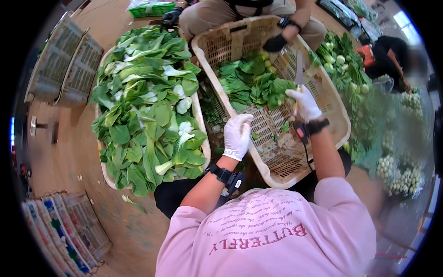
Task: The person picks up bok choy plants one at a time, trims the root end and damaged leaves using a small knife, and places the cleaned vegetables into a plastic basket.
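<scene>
My right hand (305, 104), in a white glove, is closed around the handle of a knife (299, 69). The blade points away from me, over a cream slatted crate (272, 173). My left hand (236, 137), also gloved in white, has its fingers curled together at that crate's left rim; its fingertips are partly hidden. Bok choy (251, 81) lies heaped in the far half of the crate, its leaves reaching close to my right hand. To my left, a second crate (206, 147) is piled above its rim with bok choy leaves (150, 115).
Across from me, a person's dark-gloved hand (275, 43) reaches over the crate's far end. More bok choy (339, 62) is heaped at the right, near bagged pale stems (401, 173). Crates stand at far left (78, 69) and lower left (69, 231). A green basket (152, 10) is behind.
</scene>
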A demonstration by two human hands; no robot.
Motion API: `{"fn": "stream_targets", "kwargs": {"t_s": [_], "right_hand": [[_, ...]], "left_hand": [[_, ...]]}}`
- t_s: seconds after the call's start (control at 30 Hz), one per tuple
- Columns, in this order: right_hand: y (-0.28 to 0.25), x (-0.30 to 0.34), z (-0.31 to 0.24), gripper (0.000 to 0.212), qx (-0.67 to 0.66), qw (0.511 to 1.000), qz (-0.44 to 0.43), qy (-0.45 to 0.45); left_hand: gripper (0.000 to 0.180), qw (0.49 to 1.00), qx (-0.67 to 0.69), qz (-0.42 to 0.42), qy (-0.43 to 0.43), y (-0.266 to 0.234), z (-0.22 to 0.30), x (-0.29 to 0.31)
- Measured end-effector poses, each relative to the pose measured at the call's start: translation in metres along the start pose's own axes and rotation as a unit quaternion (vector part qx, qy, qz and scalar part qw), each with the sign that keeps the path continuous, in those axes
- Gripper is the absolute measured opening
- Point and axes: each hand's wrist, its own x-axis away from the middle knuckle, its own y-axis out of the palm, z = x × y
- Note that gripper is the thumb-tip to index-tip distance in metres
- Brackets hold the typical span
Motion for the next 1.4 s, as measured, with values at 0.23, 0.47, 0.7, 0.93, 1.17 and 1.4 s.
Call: {"fn": "stream_targets", "kwargs": {"t_s": [0.23, 0.47, 0.7, 0.93, 1.17, 1.4], "right_hand": [[0.096, 0.113, -0.024, 0.034, 0.073, 0.977, -0.179, -0.086], [0.169, 0.102, -0.040, 0.025, 0.206, 0.892, -0.147, -0.374], [0.250, 0.104, -0.082, 0.021, 0.450, 0.654, -0.210, -0.571], [0.282, 0.083, -0.092, 0.018, 0.495, 0.561, -0.244, -0.616], [0.291, -0.002, -0.075, 0.015, 0.566, 0.713, -0.168, -0.378], [0.289, 0.063, -0.076, 0.041, 0.225, 0.842, -0.360, -0.333]], "left_hand": [[0.074, 0.756, 0.611, -0.096, -0.214, -0.109, 0.084, -0.017], [0.054, 0.954, 0.253, 0.159, -0.026, -0.178, 0.075, 0.015], [0.046, 0.971, 0.141, 0.189, -0.045, -0.200, 0.063, 0.016], [0.046, 0.969, 0.119, 0.213, -0.035, -0.211, 0.054, 0.021], [0.053, 0.894, 0.363, 0.259, -0.039, -0.210, 0.064, 0.021], [0.060, 0.934, 0.331, 0.133, -0.032, -0.207, 0.054, 0.014]]}}
